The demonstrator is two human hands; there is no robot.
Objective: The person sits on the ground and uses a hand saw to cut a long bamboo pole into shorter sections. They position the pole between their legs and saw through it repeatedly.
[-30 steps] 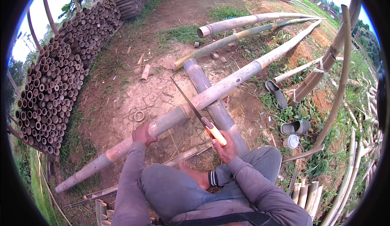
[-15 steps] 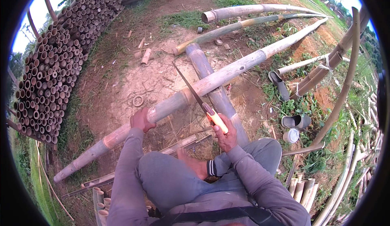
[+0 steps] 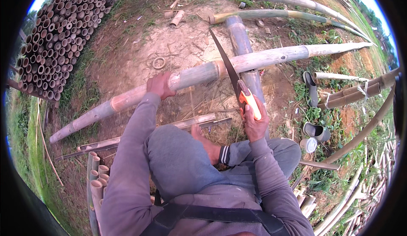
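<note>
A long, thick bamboo pole (image 3: 195,75) lies slanting across a second bamboo log (image 3: 241,40) on the ground. My left hand (image 3: 160,84) grips the pole from above, left of the crossing. In my right hand (image 3: 256,119) is a handsaw (image 3: 226,57), held by its orange and pale handle. The blade points away from me and crosses the pole beside a node ring, close to the log. Whether its teeth are touching the bamboo or sunk into it, I cannot tell.
Stacked bamboo (image 3: 59,36) rises at the far left. Two more poles (image 3: 296,2) lie at the back right. Clogs (image 3: 316,131) and a white-lidded tub (image 3: 308,144) sit to the right. Split bamboo strips (image 3: 182,123) lie before my knees, and upright bamboo pieces (image 3: 97,185) stand at lower left.
The view has shifted, so the scene sits farther right and higher. The saw is still across the pole near the same ring, and my left hand keeps its place on the bamboo.
</note>
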